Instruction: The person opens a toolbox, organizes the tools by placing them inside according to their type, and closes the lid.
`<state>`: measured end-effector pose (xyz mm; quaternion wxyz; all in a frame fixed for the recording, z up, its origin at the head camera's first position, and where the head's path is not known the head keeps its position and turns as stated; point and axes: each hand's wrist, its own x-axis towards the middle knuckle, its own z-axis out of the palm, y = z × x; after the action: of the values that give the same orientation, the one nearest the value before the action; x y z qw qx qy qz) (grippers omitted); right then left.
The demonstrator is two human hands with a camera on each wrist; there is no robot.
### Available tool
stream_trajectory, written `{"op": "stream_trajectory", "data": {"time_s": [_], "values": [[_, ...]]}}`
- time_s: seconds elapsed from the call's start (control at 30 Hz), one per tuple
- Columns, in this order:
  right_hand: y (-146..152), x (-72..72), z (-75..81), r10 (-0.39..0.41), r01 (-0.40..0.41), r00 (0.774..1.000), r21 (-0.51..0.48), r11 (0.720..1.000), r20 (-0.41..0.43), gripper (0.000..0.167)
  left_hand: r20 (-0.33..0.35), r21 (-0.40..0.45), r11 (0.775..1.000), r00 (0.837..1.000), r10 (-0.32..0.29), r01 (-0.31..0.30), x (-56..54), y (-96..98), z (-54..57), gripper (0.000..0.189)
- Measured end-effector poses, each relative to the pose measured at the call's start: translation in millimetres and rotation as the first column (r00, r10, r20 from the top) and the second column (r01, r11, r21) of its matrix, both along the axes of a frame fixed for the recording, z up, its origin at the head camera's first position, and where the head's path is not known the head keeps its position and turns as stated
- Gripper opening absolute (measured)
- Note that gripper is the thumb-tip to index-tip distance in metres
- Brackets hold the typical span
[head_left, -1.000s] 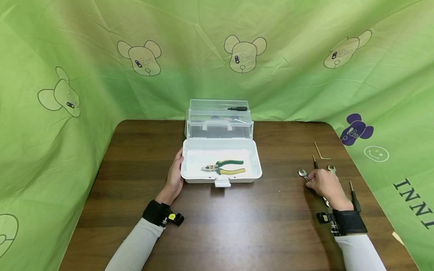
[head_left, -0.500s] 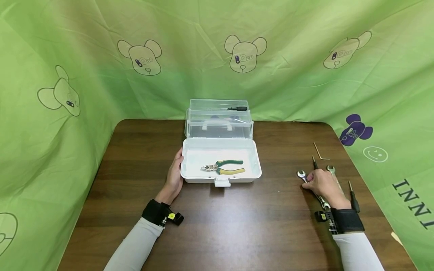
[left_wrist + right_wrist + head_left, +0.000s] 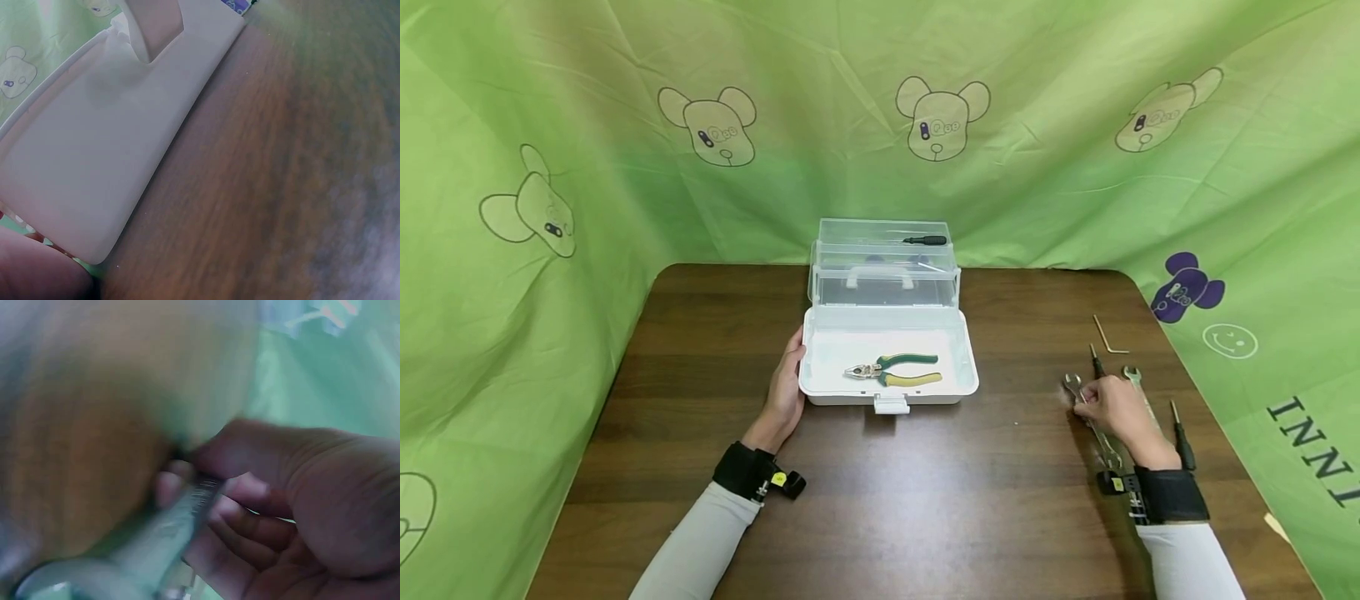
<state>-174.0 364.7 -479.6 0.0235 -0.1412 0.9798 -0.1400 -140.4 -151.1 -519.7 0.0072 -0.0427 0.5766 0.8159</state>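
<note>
In the head view, my left hand holds the left side of a white toolbox, whose clear lid stands raised. Pliers with green and yellow handles lie inside it. In the left wrist view, the thumb is at the corner of the toolbox wall. At the right of the table, my right hand pinches a silver wrench near its upper end. The right wrist view shows the wrench blurred between thumb and fingers, its middle lettered.
Around the right hand lie another wrench, a screwdriver, a hex key and a black-handled screwdriver. A black screwdriver rests in the toolbox's upper clear tray. Green cloth hangs behind the brown table.
The wrench in my right hand has swung, its lower end shifting left, and its upper end now looks blurred. My left hand and the toolbox stay in place.
</note>
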Motion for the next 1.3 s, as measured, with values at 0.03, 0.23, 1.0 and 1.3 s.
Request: {"op": "stream_trajectory", "data": {"time_s": [0.03, 0.23, 1.0, 1.3], "values": [[0, 1.1, 0.2, 0.013, -0.013, 1.0, -0.013, 1.0, -0.016, 0.044, -0.002, 0.002, 1.0, 1.0, 0.002, -0.002, 0.0, 0.0, 0.1, 0.057], [-1, 8.0, 2.9, 0.004, -0.006, 0.999, -0.046, 0.999, -0.054, 0.039, 0.005, 0.019, 1.0, 1.0, -0.001, 0.001, 0.5, 0.0, 0.3, 0.057], [-7, 15.4, 4.0, -0.11, 0.112, 0.994, -0.112, 0.987, 0.021, 0.012, -0.003, -0.012, 1.0, 1.0, -0.01, 0.01, -0.8, -0.5, -2.3, 0.058], [-9, 15.2, 4.3, -0.074, 0.079, 0.997, -0.148, 0.986, 0.038, 0.01, -0.003, 0.0, 1.0, 1.0, -0.008, 0.008, 0.1, 0.1, -0.6, 0.058]]}}
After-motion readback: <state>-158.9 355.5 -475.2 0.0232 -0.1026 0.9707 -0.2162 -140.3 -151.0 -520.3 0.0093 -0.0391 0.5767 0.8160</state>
